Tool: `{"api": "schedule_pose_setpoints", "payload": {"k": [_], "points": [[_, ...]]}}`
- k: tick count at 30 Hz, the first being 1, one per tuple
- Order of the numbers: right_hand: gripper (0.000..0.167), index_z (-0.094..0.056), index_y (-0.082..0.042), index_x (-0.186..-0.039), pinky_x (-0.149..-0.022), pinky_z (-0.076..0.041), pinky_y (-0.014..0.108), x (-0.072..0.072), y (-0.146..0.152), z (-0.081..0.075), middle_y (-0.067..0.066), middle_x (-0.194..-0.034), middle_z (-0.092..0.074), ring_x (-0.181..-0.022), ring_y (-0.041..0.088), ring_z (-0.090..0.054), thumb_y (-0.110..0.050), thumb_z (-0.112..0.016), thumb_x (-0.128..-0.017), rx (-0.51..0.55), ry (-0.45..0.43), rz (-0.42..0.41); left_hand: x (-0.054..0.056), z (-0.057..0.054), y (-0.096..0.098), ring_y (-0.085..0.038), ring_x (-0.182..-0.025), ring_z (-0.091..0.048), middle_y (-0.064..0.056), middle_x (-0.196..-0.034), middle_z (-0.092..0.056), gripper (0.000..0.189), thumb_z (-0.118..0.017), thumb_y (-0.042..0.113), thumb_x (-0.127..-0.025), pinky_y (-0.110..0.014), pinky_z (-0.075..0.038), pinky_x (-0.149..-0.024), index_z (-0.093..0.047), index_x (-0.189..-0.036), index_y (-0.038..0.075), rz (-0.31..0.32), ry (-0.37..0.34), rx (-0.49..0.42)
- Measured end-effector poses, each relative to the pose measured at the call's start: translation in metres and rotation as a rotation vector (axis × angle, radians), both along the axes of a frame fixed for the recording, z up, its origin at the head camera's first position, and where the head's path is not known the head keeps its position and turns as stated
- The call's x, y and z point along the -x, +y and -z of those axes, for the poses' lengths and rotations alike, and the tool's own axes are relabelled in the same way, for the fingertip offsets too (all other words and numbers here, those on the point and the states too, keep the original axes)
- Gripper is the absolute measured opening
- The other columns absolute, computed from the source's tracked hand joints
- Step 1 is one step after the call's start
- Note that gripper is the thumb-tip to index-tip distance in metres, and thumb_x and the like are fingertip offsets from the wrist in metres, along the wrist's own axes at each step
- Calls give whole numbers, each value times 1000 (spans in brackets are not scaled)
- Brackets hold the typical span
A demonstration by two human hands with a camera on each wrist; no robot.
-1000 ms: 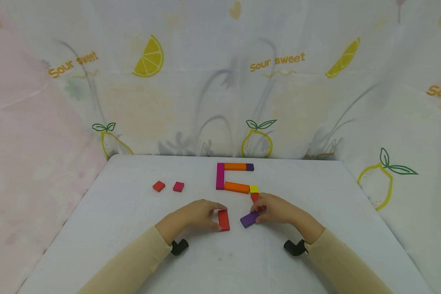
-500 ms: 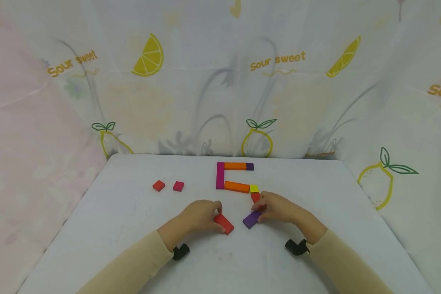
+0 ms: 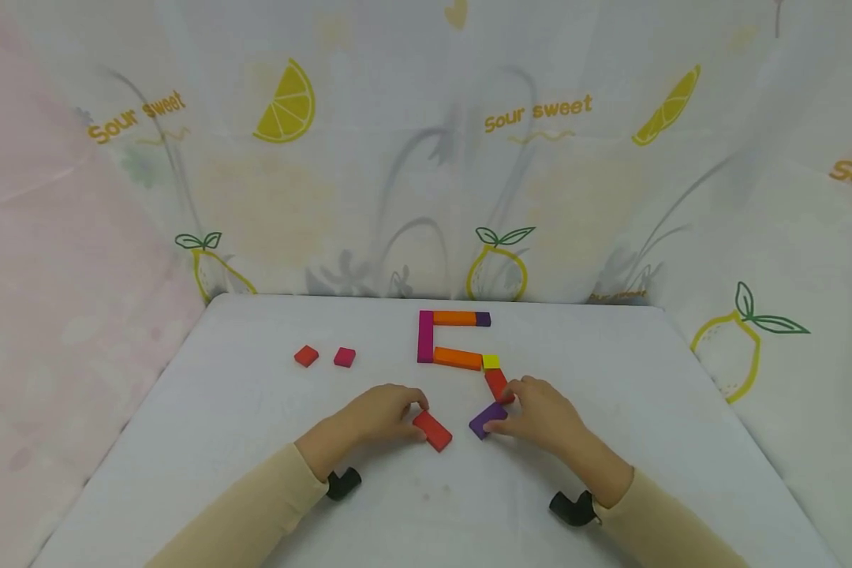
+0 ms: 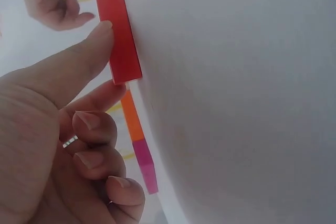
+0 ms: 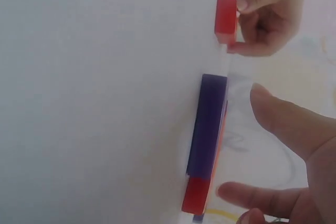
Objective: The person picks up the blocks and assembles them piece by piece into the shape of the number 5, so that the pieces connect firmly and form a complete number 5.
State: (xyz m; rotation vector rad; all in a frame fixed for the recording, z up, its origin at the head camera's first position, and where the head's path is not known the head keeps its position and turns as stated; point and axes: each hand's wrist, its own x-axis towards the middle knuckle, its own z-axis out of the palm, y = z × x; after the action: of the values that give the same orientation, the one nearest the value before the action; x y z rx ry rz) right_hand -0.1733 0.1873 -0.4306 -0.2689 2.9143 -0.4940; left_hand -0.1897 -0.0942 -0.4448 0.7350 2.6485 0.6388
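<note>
My left hand (image 3: 378,413) pinches a red block (image 3: 433,431) lying slanted on the white table. In the left wrist view the thumb presses on that red block's side and the index finger touches its end. My right hand (image 3: 545,416) hovers by a purple block (image 3: 483,421), thumb and index finger spread. The right wrist view shows its thumb apart from the purple block (image 5: 207,127). The purple block's far end meets another red block (image 3: 495,384), which runs up to a yellow block (image 3: 491,361).
Behind, a magenta bar (image 3: 425,337), an upper orange bar (image 3: 454,318), a small dark purple block (image 3: 483,319) and a lower orange bar (image 3: 457,358) continue the line. A small red block (image 3: 307,356) and a small magenta block (image 3: 344,357) lie off to the left.
My left hand has turned its red block from nearly straight to slanted. The purple block has shifted slightly right, and my right hand has let go of it and spread its fingers.
</note>
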Motion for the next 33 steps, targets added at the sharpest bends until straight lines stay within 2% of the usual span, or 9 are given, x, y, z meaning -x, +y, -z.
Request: {"api": "schedule_pose_setpoints", "payload": {"k": [5, 9, 19, 33], "points": [[71, -70, -9, -106, -72, -56, 37, -5, -8, 2, 2, -89, -61, -84, 19, -56, -65, -84, -65, -112, 8, 18, -2, 1, 3, -14, -89, -56, 8, -89, -60, 33, -81, 34, -84, -34, -52, -80, -68, -110, 19, 8, 16, -2], [72, -69, -7, -103, -70, -54, 36, -7, -12, 3, 3, -87, -60, -82, 19, -55, -66, -84, -64, -157, 44, 11, -3, 2, 7, -12, -84, -55, 9, -83, -57, 33, -82, 37, -83, -31, -51, -76, -67, -108, 20, -5, 18, 13], [60, -66, -9, -96, -69, -51, 35, -7, -14, 4, 2, -83, -55, -80, 19, -52, -58, -86, -67, -152, 21, 22, -7, -2, 17, -12, -75, -54, 7, -75, -56, 33, -83, 40, -81, -27, -48, -66, -65, -100, 21, -40, -20, 28], [55, -68, -9, -100, -69, -53, 35, -9, -8, 1, 2, -85, -56, -80, 18, -53, -49, -89, -67, -131, -9, 11, -12, -3, 32, -10, -68, -54, 8, -70, -56, 33, -83, 42, -80, -25, -47, -63, -63, -94, 21, -38, 0, 41]]}}
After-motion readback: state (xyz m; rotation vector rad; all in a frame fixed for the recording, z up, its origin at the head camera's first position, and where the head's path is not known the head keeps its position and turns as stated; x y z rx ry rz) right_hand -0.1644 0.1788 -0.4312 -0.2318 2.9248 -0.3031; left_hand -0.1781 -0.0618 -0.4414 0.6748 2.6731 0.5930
